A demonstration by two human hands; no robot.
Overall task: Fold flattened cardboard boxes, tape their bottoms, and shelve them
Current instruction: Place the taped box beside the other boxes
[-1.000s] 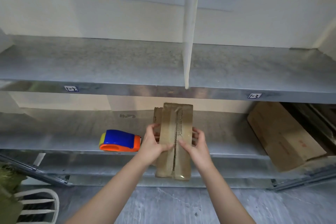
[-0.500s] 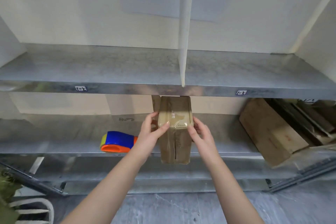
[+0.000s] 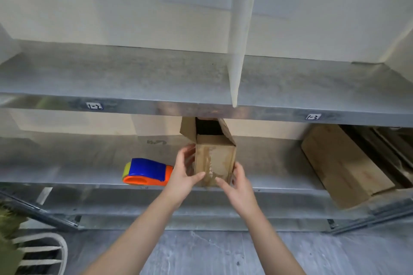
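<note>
A small brown cardboard box (image 3: pixel 214 158) is held upright in front of the lower metal shelf (image 3: pixel 67 172), its open top with raised flaps just under the upper shelf's front edge. Clear tape shines on the face toward me. My left hand (image 3: pixel 185 174) grips its left side with the thumb on the front near the bottom. My right hand (image 3: pixel 237 183) grips the lower right corner. A blue and orange tape dispenser (image 3: pixel 146 172) lies on the lower shelf, left of my left hand.
The upper metal shelf (image 3: pixel 111 78) carries labels and is split by a white upright divider (image 3: pixel 238 51). Flattened cardboard boxes (image 3: pixel 342 163) lean at the lower shelf's right end. A white chair back (image 3: pixel 44 250) stands at bottom left over a grey floor.
The box has been turned from its taped bottom facing me to standing upright with the open top up, and it has risen toward the upper shelf's edge. Both hands shifted down to its lower sides.
</note>
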